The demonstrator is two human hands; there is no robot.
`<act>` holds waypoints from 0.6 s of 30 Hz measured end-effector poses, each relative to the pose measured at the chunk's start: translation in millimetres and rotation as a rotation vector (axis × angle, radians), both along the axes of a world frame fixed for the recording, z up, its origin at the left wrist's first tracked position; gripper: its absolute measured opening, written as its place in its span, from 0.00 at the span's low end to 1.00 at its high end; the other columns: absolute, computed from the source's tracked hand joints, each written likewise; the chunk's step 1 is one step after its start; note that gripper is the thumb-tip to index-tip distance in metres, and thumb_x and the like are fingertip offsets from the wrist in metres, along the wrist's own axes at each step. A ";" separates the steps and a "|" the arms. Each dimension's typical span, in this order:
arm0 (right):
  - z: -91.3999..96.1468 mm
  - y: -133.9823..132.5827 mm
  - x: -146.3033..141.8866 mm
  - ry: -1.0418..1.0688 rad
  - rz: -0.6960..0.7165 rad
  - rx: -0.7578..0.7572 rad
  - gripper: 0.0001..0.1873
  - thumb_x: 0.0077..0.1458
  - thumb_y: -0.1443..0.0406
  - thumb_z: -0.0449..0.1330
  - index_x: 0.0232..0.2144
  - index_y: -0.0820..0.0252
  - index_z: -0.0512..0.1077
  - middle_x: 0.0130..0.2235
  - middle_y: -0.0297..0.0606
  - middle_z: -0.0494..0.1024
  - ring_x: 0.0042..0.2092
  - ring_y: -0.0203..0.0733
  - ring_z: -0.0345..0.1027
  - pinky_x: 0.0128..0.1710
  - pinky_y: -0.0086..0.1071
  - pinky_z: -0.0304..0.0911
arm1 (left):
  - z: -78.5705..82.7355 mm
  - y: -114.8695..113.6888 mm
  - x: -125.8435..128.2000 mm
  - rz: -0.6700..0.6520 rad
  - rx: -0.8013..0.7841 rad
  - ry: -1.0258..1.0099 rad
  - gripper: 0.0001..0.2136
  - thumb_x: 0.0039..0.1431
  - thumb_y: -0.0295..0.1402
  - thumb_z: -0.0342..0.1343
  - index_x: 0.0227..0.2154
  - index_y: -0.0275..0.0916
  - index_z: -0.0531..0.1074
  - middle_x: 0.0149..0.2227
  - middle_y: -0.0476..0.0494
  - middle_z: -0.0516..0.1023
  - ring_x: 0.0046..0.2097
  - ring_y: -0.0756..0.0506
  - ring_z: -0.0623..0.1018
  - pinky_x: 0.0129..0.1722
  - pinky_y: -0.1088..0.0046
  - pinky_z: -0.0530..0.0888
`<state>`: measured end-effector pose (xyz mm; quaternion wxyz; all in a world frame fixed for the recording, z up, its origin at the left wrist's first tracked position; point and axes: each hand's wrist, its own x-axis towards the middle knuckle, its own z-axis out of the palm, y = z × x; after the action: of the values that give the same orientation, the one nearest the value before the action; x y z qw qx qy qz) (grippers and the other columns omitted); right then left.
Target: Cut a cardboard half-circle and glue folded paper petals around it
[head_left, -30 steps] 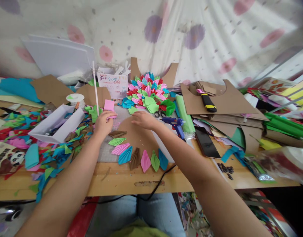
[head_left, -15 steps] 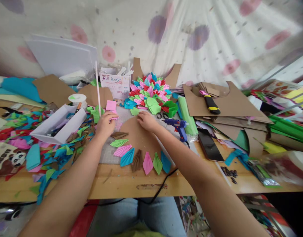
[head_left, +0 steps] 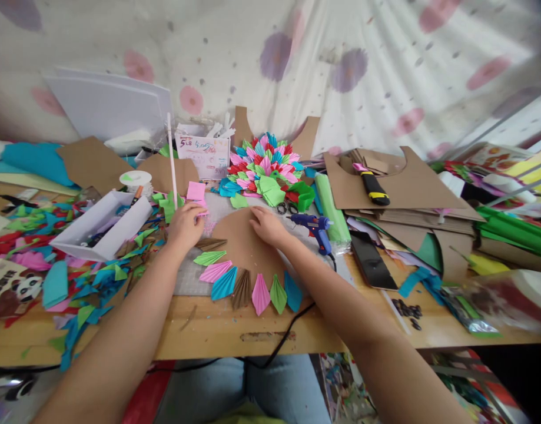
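A round brown cardboard disc (head_left: pixel 246 244) lies on the table before me, with several folded paper petals (head_left: pixel 251 287) in green, pink, blue and brown fanned along its near edge. My right hand (head_left: pixel 266 225) rests flat on the disc's far part, fingers stretched out. At the disc's left edge my left hand (head_left: pixel 185 224) is curled, pinching a folded pink paper piece (head_left: pixel 202 206). A stack of pink paper squares (head_left: pixel 195 191) lies just beyond that hand.
A blue glue gun (head_left: pixel 315 227) lies right of the disc, its black cord over the table edge. A finished paper flower (head_left: pixel 265 168), scissors (head_left: pixel 288 206), a white box (head_left: pixel 103 224), paper scraps at left, cardboard sheets (head_left: pixel 398 182) with a utility knife (head_left: pixel 372 185) and a phone (head_left: pixel 372 262) crowd the table.
My right hand has slid a little toward me on the disc. The left hand stays at the disc's left edge with the pink piece.
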<state>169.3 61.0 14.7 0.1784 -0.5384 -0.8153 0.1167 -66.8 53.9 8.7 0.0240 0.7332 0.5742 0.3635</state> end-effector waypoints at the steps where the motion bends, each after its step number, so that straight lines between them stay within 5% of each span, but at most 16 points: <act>1: -0.5 -0.3 -0.8 0.004 0.006 -0.001 0.23 0.56 0.69 0.51 0.54 0.71 0.63 0.57 0.53 0.63 0.58 0.46 0.57 0.59 0.39 0.50 | 0.3 -0.1 -0.2 0.007 -0.008 0.011 0.14 0.48 0.24 0.46 0.34 0.36 0.75 0.41 0.41 0.76 0.48 0.43 0.73 0.53 0.66 0.67; 18: -2.9 -14.2 3.7 -0.052 0.043 -0.018 0.21 0.56 0.70 0.52 0.52 0.70 0.66 0.57 0.50 0.65 0.58 0.47 0.57 0.59 0.38 0.50 | -1.0 0.0 -6.7 0.026 -0.192 0.426 0.20 0.50 0.24 0.46 0.46 0.31 0.72 0.48 0.37 0.75 0.51 0.41 0.72 0.54 0.65 0.65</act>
<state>173.0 46.8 11.9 0.1497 -0.5252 -0.8299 0.1139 -73.6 54.0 7.6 -0.0328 0.7803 0.6076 0.1445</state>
